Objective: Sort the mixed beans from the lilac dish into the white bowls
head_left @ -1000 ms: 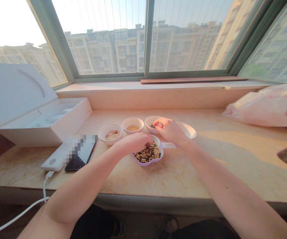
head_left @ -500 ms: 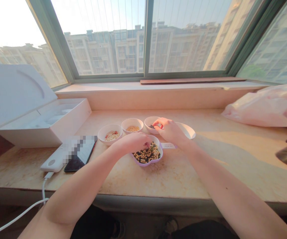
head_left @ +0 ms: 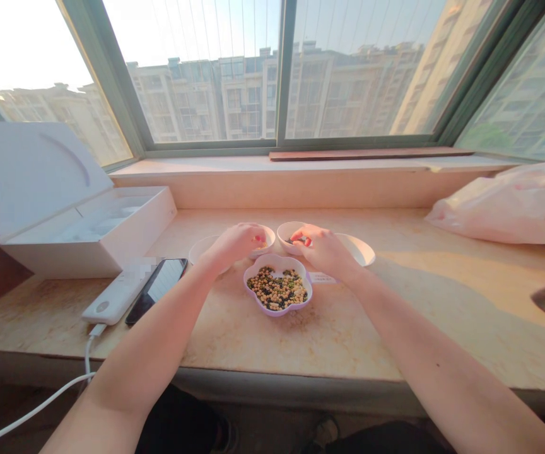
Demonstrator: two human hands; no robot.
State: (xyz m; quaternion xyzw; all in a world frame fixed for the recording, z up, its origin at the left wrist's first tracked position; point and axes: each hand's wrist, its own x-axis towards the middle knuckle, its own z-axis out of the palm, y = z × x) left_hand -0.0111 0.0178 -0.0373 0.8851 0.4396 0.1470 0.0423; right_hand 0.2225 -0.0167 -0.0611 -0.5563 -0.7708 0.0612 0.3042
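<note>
A purple-edged, flower-shaped bowl full of mixed yellow and dark beans stands in the middle. My left hand is over the white bowl of yellow beans behind it, fingers drawn together at the tips. Whatever they pinch is too small to make out. Inside the white bowl of dark beans, my right hand has its fingers curled together low among the beans; what is between them cannot be made out. Another white bowl lies mostly behind my left wrist.
A white bowl sits beyond my right wrist, near a paper label. On the left are an open white box, a cabled power bank and a phone. A plastic bag lies at right.
My left hand has moved from the mixed-bean bowl up and left to the bowl of yellow beans, uncovering the mixed beans. My right hand remains in the dark-bean bowl.
</note>
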